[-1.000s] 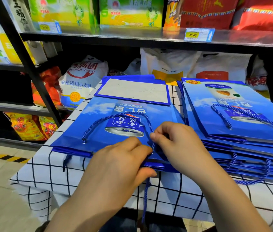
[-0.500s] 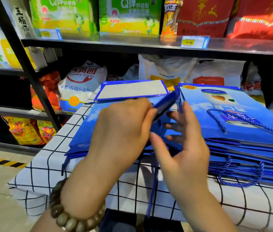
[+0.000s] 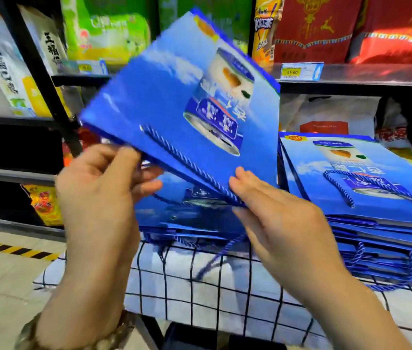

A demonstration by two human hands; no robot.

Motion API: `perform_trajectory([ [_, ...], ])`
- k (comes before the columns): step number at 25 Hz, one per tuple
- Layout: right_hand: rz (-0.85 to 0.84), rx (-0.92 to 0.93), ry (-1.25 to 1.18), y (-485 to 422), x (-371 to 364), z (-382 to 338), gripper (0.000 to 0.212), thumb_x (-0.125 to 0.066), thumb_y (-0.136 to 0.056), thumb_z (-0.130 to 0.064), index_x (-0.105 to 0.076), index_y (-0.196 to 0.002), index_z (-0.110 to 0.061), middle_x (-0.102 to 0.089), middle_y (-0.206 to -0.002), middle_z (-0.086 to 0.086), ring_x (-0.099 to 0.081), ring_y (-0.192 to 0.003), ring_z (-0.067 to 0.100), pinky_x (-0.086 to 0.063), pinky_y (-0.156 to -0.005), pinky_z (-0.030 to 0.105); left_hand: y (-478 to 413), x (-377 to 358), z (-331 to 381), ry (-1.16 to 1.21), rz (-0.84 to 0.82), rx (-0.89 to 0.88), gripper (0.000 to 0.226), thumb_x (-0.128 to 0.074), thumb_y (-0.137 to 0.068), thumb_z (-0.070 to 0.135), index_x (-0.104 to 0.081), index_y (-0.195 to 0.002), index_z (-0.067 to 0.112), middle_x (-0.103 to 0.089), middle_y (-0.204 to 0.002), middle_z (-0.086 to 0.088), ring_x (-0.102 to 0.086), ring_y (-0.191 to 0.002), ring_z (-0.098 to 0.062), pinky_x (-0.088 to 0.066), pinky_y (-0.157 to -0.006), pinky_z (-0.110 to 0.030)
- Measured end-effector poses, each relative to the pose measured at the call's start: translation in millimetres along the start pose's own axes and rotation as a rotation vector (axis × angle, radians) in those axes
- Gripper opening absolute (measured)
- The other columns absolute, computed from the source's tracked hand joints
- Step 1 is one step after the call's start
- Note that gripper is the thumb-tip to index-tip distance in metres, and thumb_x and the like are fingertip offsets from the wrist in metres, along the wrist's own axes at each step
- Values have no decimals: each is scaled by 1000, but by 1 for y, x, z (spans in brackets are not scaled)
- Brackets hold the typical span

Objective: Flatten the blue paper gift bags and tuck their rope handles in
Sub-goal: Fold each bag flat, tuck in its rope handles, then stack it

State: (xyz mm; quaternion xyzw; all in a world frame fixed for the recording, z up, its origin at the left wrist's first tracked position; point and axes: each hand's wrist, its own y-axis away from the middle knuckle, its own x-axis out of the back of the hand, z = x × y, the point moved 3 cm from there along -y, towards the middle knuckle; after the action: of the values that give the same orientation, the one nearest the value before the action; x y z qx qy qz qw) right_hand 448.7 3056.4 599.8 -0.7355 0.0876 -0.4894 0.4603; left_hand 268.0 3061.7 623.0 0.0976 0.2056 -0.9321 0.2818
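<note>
Raised off the checked cloth since half a second ago and tilted up before the shelves: blue bag, rope handle across its face. Pinched at the lower edge by left hand; touched there by right hand, fingers nearly straight. Below the grip, more bags; right of it, a stack close by; left, open floor.

Both forearms are bare as far up as I can see. Behind the left grip there's a chunky bead bracelet on the wrist. Big roundish brownish-olive beads with a bit of shine, too blurry to make out more.
</note>
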Motion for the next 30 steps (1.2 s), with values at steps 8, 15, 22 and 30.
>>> perform_trajectory([
  [8,-387,-95,-86,28,-14,36,14,-56,-73,-26,-66,-75,-17,-73,-73,3,-69,-63,29,-54,-46,44,40,29,-58,-188,-86,384,21,-59,-84,9,-57,-65,1,-66,-49,-3,-58,-38,-10,-44,-36,-14],
  [15,-437,-397,-331,2,1,37,16,-64,-79,-35,-73,-84,-22,-72,-78,-5,-62,-72,5,-50,-72,28,75,5,-58,-411,-627,508,21,-62,-82,23,-69,-67,11,-67,-57,-9,-54,-41,-13,-40,-38,-19],
  [22,-426,-695,-704,-32,3,36,15,-64,-83,-20,-65,-70,-11,-67,-55,2,-64,-51,11,-47,-40,20,97,-53,-67,-516,-862,385,21,-60,-86,28,-62,-74,10,-58,-46,2,-44,-34,-11,-40,-42,-21],
  [30,-608,-693,-810,-5,30,42,16,-63,-76,-31,-70,-74,-16,-60,-52,-8,-44,-40,-3,-32,-40,6,34,-67,-10,-148,-655,236,25,-53,-89,20,-62,-68,10,-55,-40,0,-39,-27,-9,-28,-34,-13],
])
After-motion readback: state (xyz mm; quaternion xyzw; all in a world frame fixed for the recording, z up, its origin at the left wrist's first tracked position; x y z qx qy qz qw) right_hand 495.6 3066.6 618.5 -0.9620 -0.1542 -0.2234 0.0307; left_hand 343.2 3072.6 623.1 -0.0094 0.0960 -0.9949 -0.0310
